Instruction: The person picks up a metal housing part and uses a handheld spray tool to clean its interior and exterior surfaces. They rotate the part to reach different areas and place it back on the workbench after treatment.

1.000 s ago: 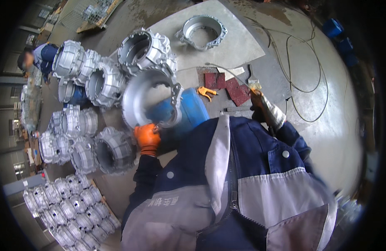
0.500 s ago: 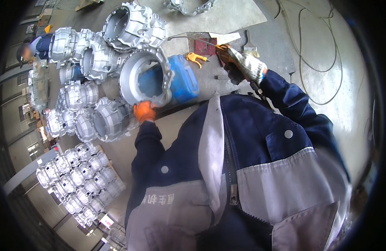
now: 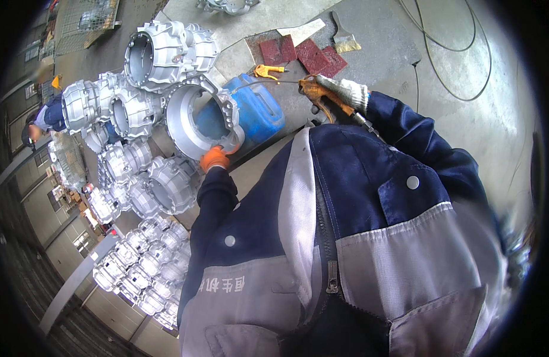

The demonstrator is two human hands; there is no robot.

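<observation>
My left hand (image 3: 215,158), in an orange glove, grips the near rim of a silver cast-metal housing (image 3: 180,122), a wide open ring with a lugged flange. My right hand (image 3: 348,93), in a white and grey glove, is wrapped round an orange air blow gun (image 3: 315,91). The gun's long thin nozzle points left and ends near the right side of the housing's flange. Whether the tip touches the metal, I cannot tell. Behind and right of the housing lies a blue plastic jerrycan (image 3: 263,112), partly visible through the ring.
Beyond the jerrycan lie another orange blow gun (image 3: 268,71), dark red abrasive pads (image 3: 278,50) and a flat brush (image 3: 344,37). Several similar housings (image 3: 156,55) crowd the left; more stand stacked (image 3: 146,262) at lower left. A hose (image 3: 447,86) loops at right. Another person (image 3: 48,116) is at far left.
The view has shifted. My right hand has turned, and the blow gun's nozzle has swung down toward the housing's flange. My left hand keeps its hold on the rim.
</observation>
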